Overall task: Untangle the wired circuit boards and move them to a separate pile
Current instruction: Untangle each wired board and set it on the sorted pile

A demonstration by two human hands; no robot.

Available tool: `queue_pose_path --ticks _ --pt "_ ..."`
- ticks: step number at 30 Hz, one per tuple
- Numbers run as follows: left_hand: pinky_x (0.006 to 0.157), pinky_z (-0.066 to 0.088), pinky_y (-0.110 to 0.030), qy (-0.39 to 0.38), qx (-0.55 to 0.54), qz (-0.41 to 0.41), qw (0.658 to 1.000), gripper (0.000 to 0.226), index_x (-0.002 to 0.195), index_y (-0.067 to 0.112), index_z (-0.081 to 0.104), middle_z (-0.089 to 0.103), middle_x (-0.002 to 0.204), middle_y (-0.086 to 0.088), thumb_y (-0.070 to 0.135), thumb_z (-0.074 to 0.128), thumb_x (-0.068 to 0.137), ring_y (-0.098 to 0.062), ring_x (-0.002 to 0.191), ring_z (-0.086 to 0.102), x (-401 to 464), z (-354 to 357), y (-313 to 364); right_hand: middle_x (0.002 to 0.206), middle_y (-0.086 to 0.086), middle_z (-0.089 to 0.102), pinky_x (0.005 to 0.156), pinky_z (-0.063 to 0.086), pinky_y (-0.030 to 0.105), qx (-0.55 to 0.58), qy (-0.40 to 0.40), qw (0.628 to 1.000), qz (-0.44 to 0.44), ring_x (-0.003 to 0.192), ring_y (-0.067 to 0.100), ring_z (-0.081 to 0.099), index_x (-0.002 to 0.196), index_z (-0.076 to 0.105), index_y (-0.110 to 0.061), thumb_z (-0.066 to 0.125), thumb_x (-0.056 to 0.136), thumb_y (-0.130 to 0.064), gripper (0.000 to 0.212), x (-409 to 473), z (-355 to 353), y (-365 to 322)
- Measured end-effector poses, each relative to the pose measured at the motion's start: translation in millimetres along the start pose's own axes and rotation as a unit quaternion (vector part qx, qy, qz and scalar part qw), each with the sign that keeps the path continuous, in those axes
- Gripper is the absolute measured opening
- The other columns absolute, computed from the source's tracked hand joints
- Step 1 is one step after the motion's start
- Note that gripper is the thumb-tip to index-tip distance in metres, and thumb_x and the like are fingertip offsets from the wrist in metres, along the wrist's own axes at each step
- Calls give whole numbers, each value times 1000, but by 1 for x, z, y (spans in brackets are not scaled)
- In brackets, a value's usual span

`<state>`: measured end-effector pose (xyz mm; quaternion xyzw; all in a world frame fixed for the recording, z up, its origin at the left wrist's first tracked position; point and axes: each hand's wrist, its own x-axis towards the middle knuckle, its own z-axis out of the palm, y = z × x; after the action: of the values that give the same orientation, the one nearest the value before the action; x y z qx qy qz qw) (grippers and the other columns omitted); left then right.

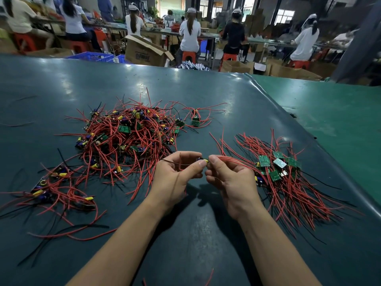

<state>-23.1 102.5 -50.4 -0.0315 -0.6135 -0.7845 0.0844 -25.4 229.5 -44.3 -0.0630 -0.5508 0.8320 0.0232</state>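
Seated workers [189, 27] at far benches; open cardboard box [144, 51]; blue crates [92, 56]; red stools [188, 55]

A dark teal table [185, 89] with a glossy, slightly creased cover carries three heaps of wired circuit boards. The big tangled pile [127, 137] of red and black wires lies left of centre, a looser scatter [55, 188] spreads toward the near left edge, and a tidier sorted pile [284, 178] with green boards lies at right. One stray board [195, 120] sits just beyond the big heap.
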Motion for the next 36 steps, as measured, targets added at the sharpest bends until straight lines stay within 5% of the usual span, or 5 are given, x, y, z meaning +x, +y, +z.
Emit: queue_pose_path --ticks 9,23,31,36 --pt "60 54 -20 32 -84 -32 995 9 85 7 73 71 72 -6 2 73 76 -12 63 64 3 -5 8 60 0 64 44 45 18 -31 17 998 -42 53 7 58 74 72 -12 70 88 -15 14 1 -1 -5" --pt "54 53 -16 50 -165 -71 982 16 80 7 75 73 72 -3 10 73 64 -7 59 65 6 -8 16 53 -3 58 40 43 17 127 60 990 8 45 6 52 68 65 -14 63 94 -21 27 12 -9 -14" --pt "54 53 -15 81 -182 -76 977 16 79 8 75 73 73 -4 10 74 63 -7 59 65 9 -13 16 51 -4 59 38 40 15 112 124 986 -22 42 5 50 69 62 -14 66 92 -19 23 15 -16 -17" --pt "53 52 -15 55 -179 -96 978 13 76 9 77 73 73 -5 10 74 63 -7 59 65 5 -5 12 49 -3 50 38 37 15 232 113 965 38 41 7 46 70 57 -12 54 99 -25 31 17 -18 -21"
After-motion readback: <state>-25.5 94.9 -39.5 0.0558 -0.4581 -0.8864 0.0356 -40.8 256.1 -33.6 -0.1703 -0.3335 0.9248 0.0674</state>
